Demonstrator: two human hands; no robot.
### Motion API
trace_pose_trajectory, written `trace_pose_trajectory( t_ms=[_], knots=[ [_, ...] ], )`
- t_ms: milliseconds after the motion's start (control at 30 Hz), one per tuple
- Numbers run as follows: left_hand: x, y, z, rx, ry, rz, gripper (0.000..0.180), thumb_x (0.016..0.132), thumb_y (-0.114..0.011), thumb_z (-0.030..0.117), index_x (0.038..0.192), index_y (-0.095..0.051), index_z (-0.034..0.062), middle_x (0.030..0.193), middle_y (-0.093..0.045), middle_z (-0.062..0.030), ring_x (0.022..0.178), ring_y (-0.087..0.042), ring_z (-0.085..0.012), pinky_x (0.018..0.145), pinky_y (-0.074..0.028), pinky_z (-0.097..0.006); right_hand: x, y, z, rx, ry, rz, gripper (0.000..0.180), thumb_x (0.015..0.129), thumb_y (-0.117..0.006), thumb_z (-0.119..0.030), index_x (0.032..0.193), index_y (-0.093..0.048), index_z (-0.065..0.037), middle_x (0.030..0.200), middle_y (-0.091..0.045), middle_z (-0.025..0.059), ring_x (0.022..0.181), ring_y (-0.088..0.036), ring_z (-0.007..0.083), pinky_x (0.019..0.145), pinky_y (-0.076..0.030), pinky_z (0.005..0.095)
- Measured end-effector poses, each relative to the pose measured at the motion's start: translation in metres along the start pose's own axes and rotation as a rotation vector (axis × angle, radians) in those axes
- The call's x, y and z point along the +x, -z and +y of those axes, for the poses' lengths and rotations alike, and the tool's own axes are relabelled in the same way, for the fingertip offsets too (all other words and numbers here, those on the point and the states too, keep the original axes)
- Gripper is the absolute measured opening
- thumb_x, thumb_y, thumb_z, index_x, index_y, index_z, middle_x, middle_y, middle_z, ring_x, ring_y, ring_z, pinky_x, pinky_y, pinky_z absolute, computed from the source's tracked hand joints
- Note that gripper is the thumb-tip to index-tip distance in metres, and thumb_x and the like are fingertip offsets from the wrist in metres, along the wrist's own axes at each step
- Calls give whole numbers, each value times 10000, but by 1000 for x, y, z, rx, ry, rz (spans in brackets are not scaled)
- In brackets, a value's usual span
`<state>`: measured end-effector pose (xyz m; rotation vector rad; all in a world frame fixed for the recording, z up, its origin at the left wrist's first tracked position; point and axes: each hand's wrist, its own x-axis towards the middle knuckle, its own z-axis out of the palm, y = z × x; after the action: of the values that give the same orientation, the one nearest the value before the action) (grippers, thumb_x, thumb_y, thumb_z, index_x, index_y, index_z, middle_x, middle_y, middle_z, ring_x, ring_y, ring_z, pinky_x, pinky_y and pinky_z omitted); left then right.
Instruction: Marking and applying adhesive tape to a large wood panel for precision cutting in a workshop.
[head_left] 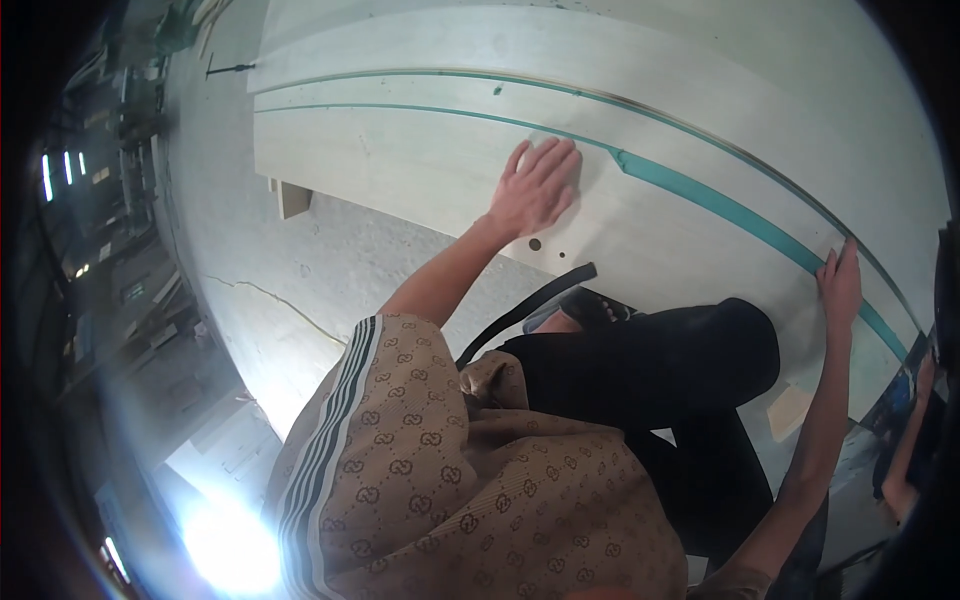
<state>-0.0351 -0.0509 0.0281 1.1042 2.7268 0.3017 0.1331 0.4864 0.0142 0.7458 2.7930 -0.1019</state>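
Note:
A long pale panel [400, 150] stretches across in front of me, with thin teal lines running along it. My left hand [538, 188] rests on its surface, palm down with fingers spread, just short of the nearer teal line. From a pointed fold to the right of that hand, a wider teal strip [720, 205] runs to the right along the panel. My right hand [842, 285] has its fingers bent over this strip, thumb and forefinger close together on it; the grip is partly hidden. A dark hole [535, 244] shows in the panel below my left wrist.
A wooden block [291, 199] stands under the panel's left end. A dark T-shaped tool [232, 69] lies at the far left. A yellowish cord [285, 303] crosses the floor. Another person's arm [910, 445] shows at the right edge. A black strap [530, 308] curves beside my knee.

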Motion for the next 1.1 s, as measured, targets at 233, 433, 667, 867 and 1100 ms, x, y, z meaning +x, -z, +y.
trace_pose_trajectory(
  t_ms=[233,433,667,867,1100],
  knots=[
    [-6,14,-33,69,123,98,533,889,-599,257,1397,-487,145,1403,-482,-69,1353,-409,-253,1147,-240,-500,-1,-2,-3,54,-27,-64,513,965,-536,-255,1428,-386,-94,1166,-612,204,1006,-613,385,801,-498,460],
    [-17,25,-62,167,160,93,531,877,-613,255,1391,-497,196,1375,-497,-58,1344,-419,-250,1137,-238,-537,4,-22,24,56,88,112,506,973,-536,-235,1419,-387,-48,1126,-611,241,961,-603,413,825,-474,448],
    [-15,26,-86,174,218,147,380,870,-629,266,1241,-586,198,1238,-554,-64,1222,-500,-261,1089,-283,-587,-3,-15,25,77,21,87,503,981,-503,-239,1432,-394,-47,1197,-604,228,1050,-597,397,921,-465,455],
    [-7,18,-94,139,77,236,289,827,-731,228,1097,-666,150,1110,-626,-85,1059,-574,-318,926,-447,-470,-5,-29,4,-194,282,67,529,924,-581,-290,1374,-472,-33,1349,-528,216,1223,-522,370,995,-461,454],
    [39,7,-21,-45,-103,206,340,829,-684,128,1159,-614,86,1089,-606,-119,1006,-577,-336,883,-461,-448,-19,19,-28,97,-50,115,479,847,-636,-275,1244,-468,-67,1010,-630,161,943,-631,344,758,-552,453]
  ],
)
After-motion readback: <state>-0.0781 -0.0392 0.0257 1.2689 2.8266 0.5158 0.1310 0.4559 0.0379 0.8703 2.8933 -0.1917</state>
